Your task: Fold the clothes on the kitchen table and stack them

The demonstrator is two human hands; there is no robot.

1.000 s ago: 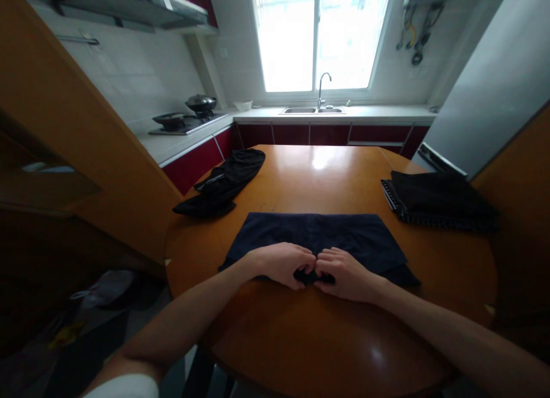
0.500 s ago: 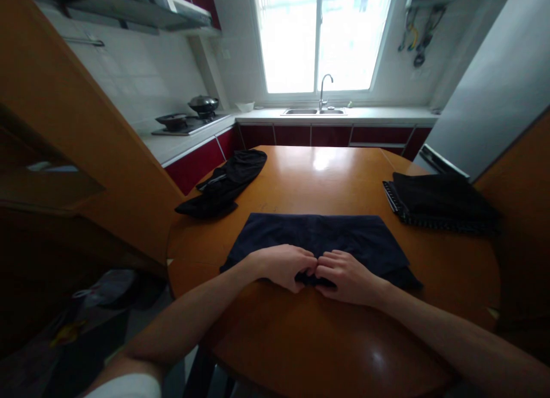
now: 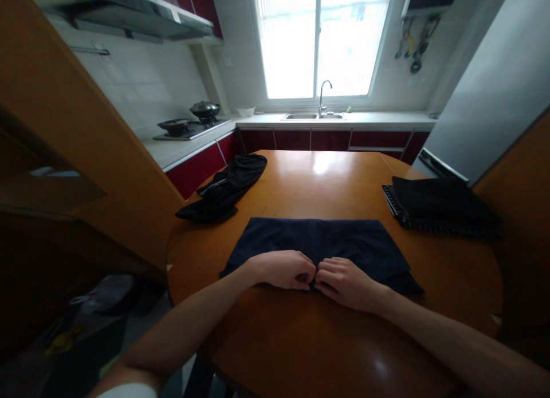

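A dark navy folded garment (image 3: pixel 318 235) lies flat on the wooden table in front of me; its exact kind does not show. My left hand (image 3: pixel 289 270) is closed on the middle of its near edge, fingers curled into the cloth. Right beside it, my right hand (image 3: pixel 346 280) pinches the same edge. The fingertips of both hands nearly meet, and the cloth between them is mostly hidden. To either side of my hands the garment spreads out, its right near corner reaching past my right wrist.
On the round-ended wooden table (image 3: pixel 309 186), a crumpled black garment (image 3: pixel 232 183) lies at the far left and a stack of folded black cloth (image 3: pixel 438 203) at the right. Beyond are a sink (image 3: pixel 301 117), a stove with a lidded pan (image 3: pixel 205 110), and a fridge (image 3: pixel 481 94).
My fingers have closed further on the near edge of the navy garment, and the dark gap of cloth under them has shrunk. The view has tilted up slightly.
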